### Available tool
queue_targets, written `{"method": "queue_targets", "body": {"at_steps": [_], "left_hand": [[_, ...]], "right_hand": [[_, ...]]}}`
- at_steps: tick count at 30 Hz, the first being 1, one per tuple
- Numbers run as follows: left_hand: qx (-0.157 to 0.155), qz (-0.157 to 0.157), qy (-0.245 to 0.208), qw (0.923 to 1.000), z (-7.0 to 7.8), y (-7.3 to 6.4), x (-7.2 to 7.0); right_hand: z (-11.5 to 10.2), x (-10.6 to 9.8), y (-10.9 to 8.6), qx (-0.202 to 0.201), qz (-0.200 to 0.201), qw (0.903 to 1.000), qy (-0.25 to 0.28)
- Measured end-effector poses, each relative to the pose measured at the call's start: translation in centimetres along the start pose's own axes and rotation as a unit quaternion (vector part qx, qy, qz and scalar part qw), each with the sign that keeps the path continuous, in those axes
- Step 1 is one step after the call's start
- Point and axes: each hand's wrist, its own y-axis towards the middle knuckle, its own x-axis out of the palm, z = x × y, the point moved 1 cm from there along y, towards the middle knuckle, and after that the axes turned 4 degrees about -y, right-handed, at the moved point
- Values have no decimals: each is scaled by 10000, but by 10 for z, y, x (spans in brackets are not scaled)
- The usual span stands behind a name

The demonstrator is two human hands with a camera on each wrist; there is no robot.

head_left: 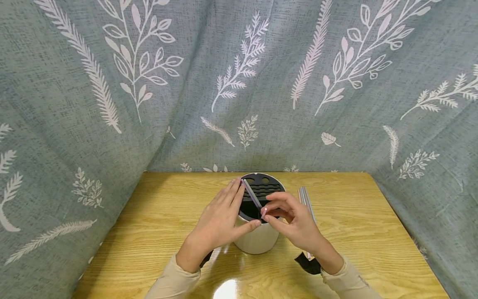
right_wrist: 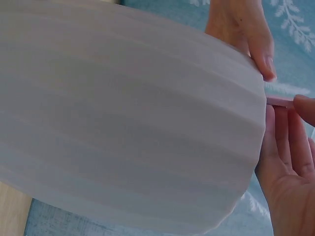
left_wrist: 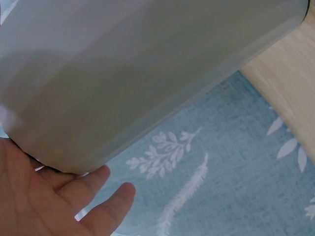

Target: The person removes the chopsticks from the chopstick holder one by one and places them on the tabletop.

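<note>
Thin pinkish stick [right_wrist: 279, 102], perhaps a pencil, lies at the near rim of the pen holder [head_left: 257, 241], pinched between thumb and fingers of the right hand [head_left: 293, 220]. The left hand [head_left: 220, 216] rests at the rim, fingers straight, thumb spread wide. So slight a shaft could roll out of a light pinch; bumping the slanting sticks [head_left: 252, 195] might dislodge them, and sideways pressure might tip the holder. Its pale wall is broadly ribbed, its black insert [head_left: 275, 182] wavy with round holes. Straight, slender sticks [head_left: 307, 201] lie on the wood-grained desk [head_left: 358, 232].
</note>
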Motion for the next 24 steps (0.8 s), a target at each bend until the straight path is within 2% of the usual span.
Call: {"method": "queue_targets", "body": {"at_steps": [5,8,13,16,19,21,24], "left_hand": [[21,30,-7,10000,0,0,0],[10,26,-38,10000,0,0,0],[13,18,-52,10000,-1,0,1],[24,12,-45,10000,-1,0,1],[21,13,-65,10000,0,0,1],[21,23,-83,10000,0,0,0],[23,39,-90,9999,0,0,0]], "right_hand": [[2,2,1,-226,12,9997,-18],[4,1,3,-517,143,9986,37],[1,-8,10,-992,747,9914,403],[-6,-18,17,-1275,1153,9817,818],[-19,-32,24,-1575,1756,9629,1311],[-28,-44,28,-1792,2252,9404,1810],[-43,-63,31,-1997,2958,9005,2486]]}}
